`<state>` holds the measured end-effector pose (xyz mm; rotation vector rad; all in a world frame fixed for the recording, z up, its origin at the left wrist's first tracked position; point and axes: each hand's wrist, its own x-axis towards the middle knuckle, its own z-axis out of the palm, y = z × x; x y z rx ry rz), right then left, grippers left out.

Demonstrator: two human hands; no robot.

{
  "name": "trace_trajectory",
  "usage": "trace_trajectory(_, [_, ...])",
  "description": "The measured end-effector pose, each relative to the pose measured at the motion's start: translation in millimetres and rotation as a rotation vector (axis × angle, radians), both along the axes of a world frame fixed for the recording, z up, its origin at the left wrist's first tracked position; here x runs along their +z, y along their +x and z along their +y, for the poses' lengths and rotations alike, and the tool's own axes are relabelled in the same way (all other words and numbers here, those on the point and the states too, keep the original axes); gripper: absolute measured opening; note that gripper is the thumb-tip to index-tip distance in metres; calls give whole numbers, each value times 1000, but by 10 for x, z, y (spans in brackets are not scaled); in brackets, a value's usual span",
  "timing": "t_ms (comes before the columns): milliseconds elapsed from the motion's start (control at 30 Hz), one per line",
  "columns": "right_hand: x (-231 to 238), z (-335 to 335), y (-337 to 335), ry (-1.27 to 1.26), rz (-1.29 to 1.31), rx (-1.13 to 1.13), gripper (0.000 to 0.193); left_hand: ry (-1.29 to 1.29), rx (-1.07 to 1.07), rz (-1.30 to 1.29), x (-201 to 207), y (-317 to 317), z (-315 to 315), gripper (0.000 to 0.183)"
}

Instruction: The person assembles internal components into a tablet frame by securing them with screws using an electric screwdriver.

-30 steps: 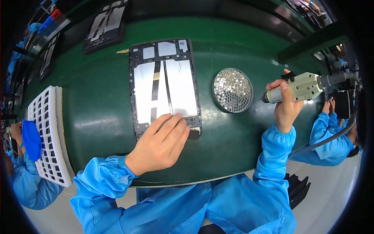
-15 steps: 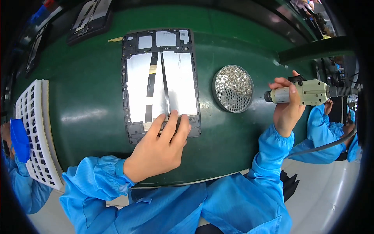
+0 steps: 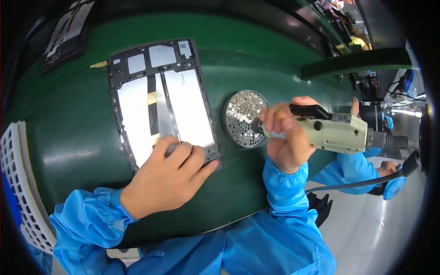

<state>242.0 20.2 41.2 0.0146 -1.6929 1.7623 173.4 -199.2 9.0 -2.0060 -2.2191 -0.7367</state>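
My left hand (image 3: 167, 176) lies palm down over the lower end of an opened tablet (image 3: 189, 103), fingers bent and spread, fingertips touching it near the lower end of a thin dark cable (image 3: 169, 107). Its palm hides the tablet's lower left corner. Wrapped in my right hand (image 3: 291, 137) is a pale electric screwdriver (image 3: 337, 133), held sideways. The screwdriver's dark nose reaches the right rim of a round screw tray (image 3: 247, 103), where small silvery screws lie on a perforated plate. The bit's tip cannot be made out against the screws.
A white slotted tray (image 3: 28, 206) stands at the left edge, and another opened tablet (image 3: 68, 34) lies at the far left. A green bar (image 3: 355, 65) juts in at the right. A grey hose (image 3: 362, 179) hangs near a co-worker's blue sleeve (image 3: 346, 169).
My right hand has brought the screwdriver leftward from beside the screw tray to its right rim. My left hand stays on the tablet's lower end. The whole view has shifted and turned slightly.
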Motion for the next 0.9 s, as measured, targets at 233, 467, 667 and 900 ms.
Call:
trace_trajectory(233, [-64, -66, -119, -53, -63, 17, 36, 20, -3, -87, 8, -77, 14, 28])
trace_trajectory(467, [-101, -56, -139, -40, -71, 67, 36, 49, 22, -143, -16, -79, 15, 26])
trace_trajectory(667, [-112, -68, -150, -46, -69, 59, 34, 66, 39, -131, -38, -75, 8, 24])
trace_trajectory(900, [-94, -59, -110, -15, -94, 71, 35, 56, 31, -145, -7, -58, 16, 21])
